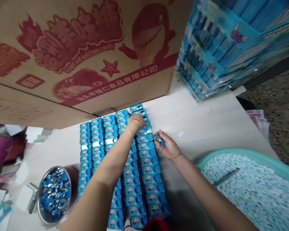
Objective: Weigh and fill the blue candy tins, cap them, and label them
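Rows of small blue candy boxes stand in several columns on the table. Most have a round blue cap on the end nearer the right; a few at the far end of the rightmost column show a dark round hole. My left hand is curled over that far end, its fingertips down at a box; what they pinch, if anything, is hidden. Just right of the column, my right hand is cupped around a few blue and silver caps. A metal pot of similar loose caps stands at the left.
A large printed carton rises behind the boxes. At the back right are stacked blue display packs in clear wrap. A turquoise tub of pale blue pieces, with a dark flat tool in it, sits at the right.
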### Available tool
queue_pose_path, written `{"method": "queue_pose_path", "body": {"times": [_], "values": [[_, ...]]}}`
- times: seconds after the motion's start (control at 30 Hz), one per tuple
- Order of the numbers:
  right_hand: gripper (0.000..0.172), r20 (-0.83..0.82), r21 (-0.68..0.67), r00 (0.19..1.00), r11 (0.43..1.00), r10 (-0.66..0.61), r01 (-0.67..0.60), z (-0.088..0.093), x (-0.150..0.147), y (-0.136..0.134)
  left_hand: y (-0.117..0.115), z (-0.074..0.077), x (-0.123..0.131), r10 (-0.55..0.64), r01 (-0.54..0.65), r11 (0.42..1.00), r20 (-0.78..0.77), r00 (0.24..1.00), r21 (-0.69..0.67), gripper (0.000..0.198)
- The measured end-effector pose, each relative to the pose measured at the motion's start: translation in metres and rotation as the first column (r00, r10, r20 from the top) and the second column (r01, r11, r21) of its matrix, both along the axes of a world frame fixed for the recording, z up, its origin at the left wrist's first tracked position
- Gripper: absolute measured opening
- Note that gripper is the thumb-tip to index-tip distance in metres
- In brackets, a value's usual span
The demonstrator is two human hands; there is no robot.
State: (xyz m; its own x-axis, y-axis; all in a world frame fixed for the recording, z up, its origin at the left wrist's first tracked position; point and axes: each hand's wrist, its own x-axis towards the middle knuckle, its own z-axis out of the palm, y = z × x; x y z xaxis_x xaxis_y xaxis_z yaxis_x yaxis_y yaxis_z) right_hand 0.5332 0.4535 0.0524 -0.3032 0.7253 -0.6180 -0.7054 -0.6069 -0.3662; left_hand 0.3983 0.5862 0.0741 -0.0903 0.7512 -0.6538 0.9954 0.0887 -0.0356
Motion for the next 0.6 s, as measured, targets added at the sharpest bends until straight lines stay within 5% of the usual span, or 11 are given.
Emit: {"method": "queue_pose_path", "body": {"times": [0.1, 0.17, 0.3, 0.37, 0.6], "values": [[0.031, -0.001, 0.019, 1.0, 1.0, -0.005, 0.005, 0.004, -0.001, 0.001, -0.02, 0.004, 0.0, -0.017, 0.008, 0.991, 0.065, 0.998, 0.135, 0.033], [0.033, 0.014, 0.034, 1.0, 0.999, -0.008, 0.008, 0.006, -0.001, 0.001, -0.044, 0.005, -0.002, -0.071, -0.006, 0.969, 0.304, 0.95, 0.247, 0.024], [0.038, 0.037, 0.076, 0.999, 0.997, 0.025, -0.028, 0.009, -0.004, 0.003, -0.085, 0.003, -0.005, -0.057, -0.141, 0.975, 0.809, 0.585, 0.171, 0.02], [0.038, 0.036, 0.08, 0.999, 0.996, 0.039, -0.042, 0.01, -0.009, 0.005, -0.092, 0.003, -0.006, 0.036, -0.207, 0.975, 0.86, 0.509, 0.081, 0.02], [0.043, 0.066, 0.072, 0.998, 0.997, 0.015, -0.02, 0.009, -0.015, 0.017, -0.075, 0.007, -0.009, 0.174, -0.211, 0.974, 0.861, 0.479, -0.079, 0.014]]}}
